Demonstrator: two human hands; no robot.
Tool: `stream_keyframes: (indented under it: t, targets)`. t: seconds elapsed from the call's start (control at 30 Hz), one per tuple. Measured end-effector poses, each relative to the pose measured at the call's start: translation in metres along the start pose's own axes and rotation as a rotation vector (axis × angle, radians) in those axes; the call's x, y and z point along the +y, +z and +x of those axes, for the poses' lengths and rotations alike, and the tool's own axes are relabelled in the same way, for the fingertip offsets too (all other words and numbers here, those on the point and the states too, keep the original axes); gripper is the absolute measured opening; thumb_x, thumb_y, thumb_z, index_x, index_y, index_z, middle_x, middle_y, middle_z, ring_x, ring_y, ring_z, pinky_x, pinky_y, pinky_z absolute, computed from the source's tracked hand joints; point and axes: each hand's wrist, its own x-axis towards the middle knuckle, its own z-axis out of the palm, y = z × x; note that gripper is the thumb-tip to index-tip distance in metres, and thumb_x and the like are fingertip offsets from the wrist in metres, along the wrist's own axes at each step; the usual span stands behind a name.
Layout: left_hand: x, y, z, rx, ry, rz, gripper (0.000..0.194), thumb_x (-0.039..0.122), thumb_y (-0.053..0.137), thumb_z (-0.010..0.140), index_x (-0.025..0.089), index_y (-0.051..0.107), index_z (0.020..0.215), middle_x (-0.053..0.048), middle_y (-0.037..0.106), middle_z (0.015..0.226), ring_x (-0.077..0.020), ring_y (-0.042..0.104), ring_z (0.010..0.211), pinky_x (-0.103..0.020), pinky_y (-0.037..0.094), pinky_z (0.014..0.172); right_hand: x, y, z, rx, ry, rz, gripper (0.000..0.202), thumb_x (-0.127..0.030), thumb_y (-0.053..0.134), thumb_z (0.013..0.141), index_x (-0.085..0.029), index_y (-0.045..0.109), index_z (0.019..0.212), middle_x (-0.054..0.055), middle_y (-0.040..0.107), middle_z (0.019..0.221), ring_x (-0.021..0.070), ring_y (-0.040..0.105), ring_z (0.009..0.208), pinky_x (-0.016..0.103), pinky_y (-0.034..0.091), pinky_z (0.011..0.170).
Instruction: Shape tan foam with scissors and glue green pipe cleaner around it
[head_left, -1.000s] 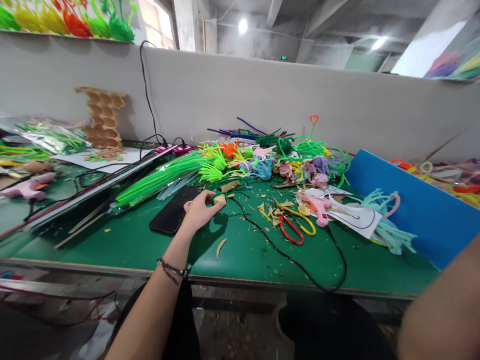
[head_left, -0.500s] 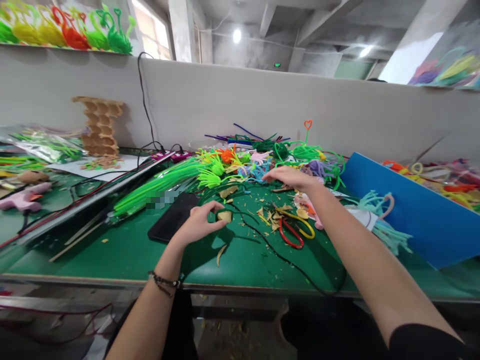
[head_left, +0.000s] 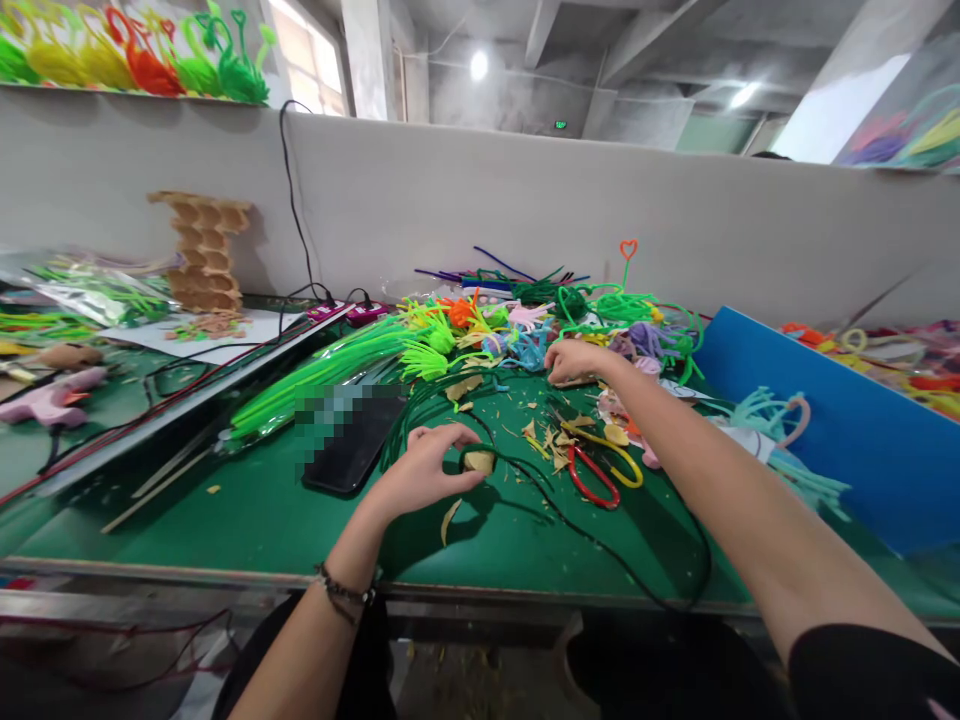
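Note:
My left hand is closed around a small tan piece with a rounded, carved-looking shape, held just above the green table. A dark green fuzzy strand runs by its fingers and the piece. Farther back, my right hand reaches to the front of a pile of coloured fuzzy stems. Its fingers are curled down; whatever is in them is hidden. Scissors with one red and one yellow handle lie between my hands among tan shavings.
A black phone lies left of my left hand, beside a bundle of bright green stems. A blue board leans at the right. A black cable crosses the green table towards its front edge.
My right hand has lowered and its fingers have curled in at the pile. My left hand keeps its hold on the tan piece. The whole view has shifted slightly.

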Motion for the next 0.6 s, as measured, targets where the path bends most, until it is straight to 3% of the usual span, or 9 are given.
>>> stream_keyframes:
  t: [0.13,0.37,0.5,0.6]
  targets:
    - [0.004,0.004,0.003,-0.052,-0.031,0.021,0.031,0.037,0.054,0.072,0.019,0.054,0.097,-0.004,0.063,0.097,-0.0225,0.054,0.096,-0.04,0.026,0.092,0.002,-0.009,-0.006,-0.077,-0.098,0.024,0.029,-0.034,0.048,0.085,-0.017,0.053,0.109,0.006,0.054,0.113,0.018,0.055,0.095,0.038,0.047,0.08]
    - [0.003,0.009,0.009,-0.108,-0.05,0.055,0.034,0.039,0.055,0.072,0.02,0.056,0.1,-0.006,0.064,0.099,-0.0245,0.053,0.099,-0.042,0.028,0.092,0.007,-0.017,-0.009,-0.02,-0.089,0.055,0.03,-0.033,0.049,0.085,-0.016,0.051,0.11,0.006,0.055,0.109,0.0166,0.056,0.092,0.037,0.049,0.077]
    - [0.001,0.011,0.01,-0.13,-0.041,0.056,0.033,0.04,0.055,0.073,0.02,0.056,0.1,-0.005,0.064,0.099,-0.0239,0.054,0.098,-0.041,0.028,0.091,0.009,-0.02,-0.008,0.014,-0.124,0.094,0.02,-0.029,0.051,0.082,-0.013,0.062,0.079,0.002,0.063,0.077,0.0126,0.058,0.069,0.024,0.046,0.059]
    - [0.001,0.01,0.01,-0.138,-0.049,0.059,0.033,0.039,0.056,0.073,0.02,0.056,0.1,-0.005,0.064,0.099,-0.0237,0.055,0.098,-0.042,0.028,0.092,0.009,-0.021,-0.004,0.099,-0.146,0.13,0.015,-0.024,0.056,0.074,-0.014,0.059,0.064,0.0,0.059,0.06,0.0114,0.055,0.057,0.021,0.039,0.049]
